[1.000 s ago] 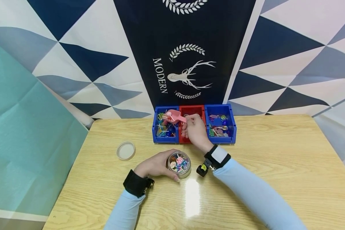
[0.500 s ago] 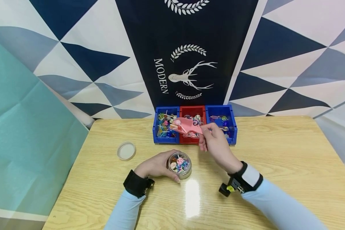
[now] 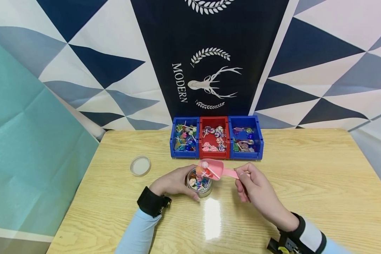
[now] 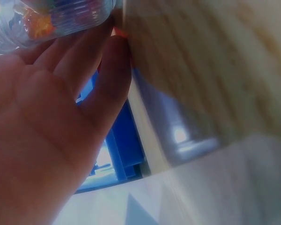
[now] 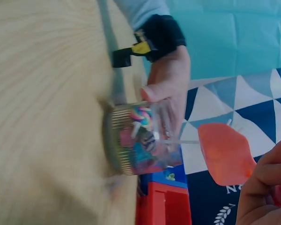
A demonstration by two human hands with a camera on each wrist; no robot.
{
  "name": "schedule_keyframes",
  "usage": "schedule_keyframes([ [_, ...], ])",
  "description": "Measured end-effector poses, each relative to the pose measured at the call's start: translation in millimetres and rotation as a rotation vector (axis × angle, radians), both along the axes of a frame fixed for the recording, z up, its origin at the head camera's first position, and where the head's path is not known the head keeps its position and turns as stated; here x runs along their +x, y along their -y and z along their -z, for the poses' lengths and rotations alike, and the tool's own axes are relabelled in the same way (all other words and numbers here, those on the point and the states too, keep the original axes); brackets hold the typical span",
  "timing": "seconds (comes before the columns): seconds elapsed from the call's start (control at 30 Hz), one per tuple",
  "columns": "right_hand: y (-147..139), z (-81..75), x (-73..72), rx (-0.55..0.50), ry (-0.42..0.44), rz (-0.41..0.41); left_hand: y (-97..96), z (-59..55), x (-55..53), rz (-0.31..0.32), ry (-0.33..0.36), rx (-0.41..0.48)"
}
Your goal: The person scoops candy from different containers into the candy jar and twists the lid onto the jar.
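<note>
My left hand (image 3: 173, 182) curves round a clear round jar (image 3: 204, 193) on the table, thumb on its near side. Swirled lollipops and other small candies fill much of the jar, which shows side-on in the right wrist view (image 5: 124, 140). In my right hand (image 3: 257, 188) is the handle of a pink scoop (image 3: 218, 168), pinched between thumb and fingers. The scoop's front overhangs the jar's mouth from the right, carrying a few small lollipops (image 3: 205, 165). One white stick reaches from the scoop toward the jar in the right wrist view.
Behind the jar, a left blue bin (image 3: 185, 154), a red bin (image 3: 214, 155) and a right blue bin (image 3: 248, 155) stand side by side against the wall, each with small candies inside. A round lid (image 3: 140, 165) lies on the table to the left.
My right hand has brought the loaded scoop from over the left blue bin, past the red bin, toward me and over the jar. My left hand stays on the jar.
</note>
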State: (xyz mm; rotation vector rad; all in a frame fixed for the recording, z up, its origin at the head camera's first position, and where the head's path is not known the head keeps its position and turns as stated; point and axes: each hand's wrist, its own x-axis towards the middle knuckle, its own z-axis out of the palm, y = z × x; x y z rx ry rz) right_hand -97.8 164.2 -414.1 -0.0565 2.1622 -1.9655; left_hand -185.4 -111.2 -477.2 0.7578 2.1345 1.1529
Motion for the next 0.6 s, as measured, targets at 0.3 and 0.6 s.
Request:
schedule_keyframes([
  [0.3, 4, 7.4, 14.6, 0.099, -0.091, -0.081, -0.1, 0.3, -0.8, 0.005, 0.002, 0.012],
  [0.6, 12, 9.6, 14.6, 0.252, -0.161, -0.056, -0.1, 2.1, -1.2, 0.01, -0.018, 0.004],
])
